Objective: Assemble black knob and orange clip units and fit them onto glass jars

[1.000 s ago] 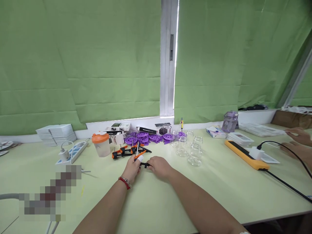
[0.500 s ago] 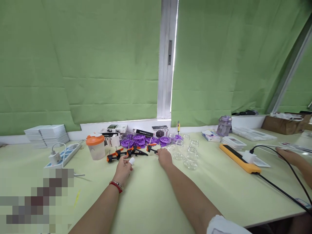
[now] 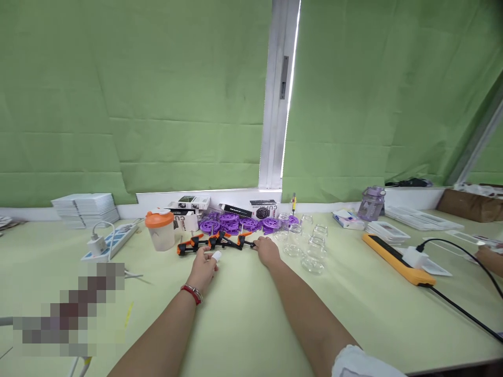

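Right fingers [image 3: 258, 242]: together, clamped on the dark bar end of one black-and-orange clamp [image 3: 242, 240]; the clamp lies low over the worktop [image 3: 243, 324], its orange-topped head at nine to ten o'clock from those fingertips, whether resting or slightly raised cannot be told. Right hand [image 3: 268, 252]: back upward. Left hand [image 3: 202, 269]: holding nothing visible, thumb and fingers apart, a white covering on the thumb; the held clamp's head lies at about two o'clock from it. Similar clamps [image 3: 196, 244], black with orange parts: in a line at eleven to one o'clock from the left hand, just beside its fingertips, contact uncertain; the line's right end adjoins the held clamp. Purple spoked discs [image 3: 230, 222]: heaped beyond the clamps, at ten to twelve o'clock from the right hand. Printed boxes [image 3: 264, 209]: behind the discs, one marked "CUP HOLDER". Clear glass vessels [image 3: 315, 246]: grouped at one to three o'clock from the right hand. Orange-lidded cup [image 3: 160, 231]: upright, at ten o'clock from the left hand. Blue-and-white power strip [image 3: 118, 240]: farther out, at nine to ten o'clock. Yellow-and-black power strip [image 3: 396, 259]: well apart, three o'clock from the right hand. Purple bottle [image 3: 370, 204]: upright, two o'clock. Another person's hand [image 3: 490, 257]: far right edge, three o'clock.
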### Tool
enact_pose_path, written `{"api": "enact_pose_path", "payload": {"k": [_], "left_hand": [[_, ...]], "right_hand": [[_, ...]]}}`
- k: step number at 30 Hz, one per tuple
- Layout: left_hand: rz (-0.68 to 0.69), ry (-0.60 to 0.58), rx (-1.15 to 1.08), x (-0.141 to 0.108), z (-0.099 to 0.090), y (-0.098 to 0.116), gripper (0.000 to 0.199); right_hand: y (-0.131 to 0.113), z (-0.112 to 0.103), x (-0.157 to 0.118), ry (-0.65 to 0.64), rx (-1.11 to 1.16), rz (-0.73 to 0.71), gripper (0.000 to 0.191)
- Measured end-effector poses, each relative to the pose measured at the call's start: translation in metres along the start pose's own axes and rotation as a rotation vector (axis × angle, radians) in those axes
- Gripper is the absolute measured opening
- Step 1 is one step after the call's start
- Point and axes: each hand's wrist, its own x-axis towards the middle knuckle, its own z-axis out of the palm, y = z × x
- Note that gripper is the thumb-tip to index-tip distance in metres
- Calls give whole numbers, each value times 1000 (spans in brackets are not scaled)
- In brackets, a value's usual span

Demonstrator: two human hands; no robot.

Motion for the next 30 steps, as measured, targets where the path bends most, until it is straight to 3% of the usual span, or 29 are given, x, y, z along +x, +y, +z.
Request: {"api": "enact_pose_path", "payload": {"k": [8,12,15,20,22,24,30], "left_hand": [[24,-16,2,5,0,-8,46],[115,82,229,18,-3,-10,46],[141,158,346,31,-6,-4,52],[511,241,937,56,-20,7,49],[577,212,1111,66,-29,4,50],[557,150,1221,77,-39,-3,53],[526,8,1354,89,-52,-17,53]], "right_hand": [[0,-2,-8,46,24,-1,25],[-10,-6,-14,122,43,1,33],[-24,-10,-15,183,45,-91,43],[-48,-11,-4,51,65,-226,58],[-56,-11,2,6,89,-229,60],[-63,-11,9,-30,107,-200,60],[-72,0,19,-109,96,-125,54]]}}
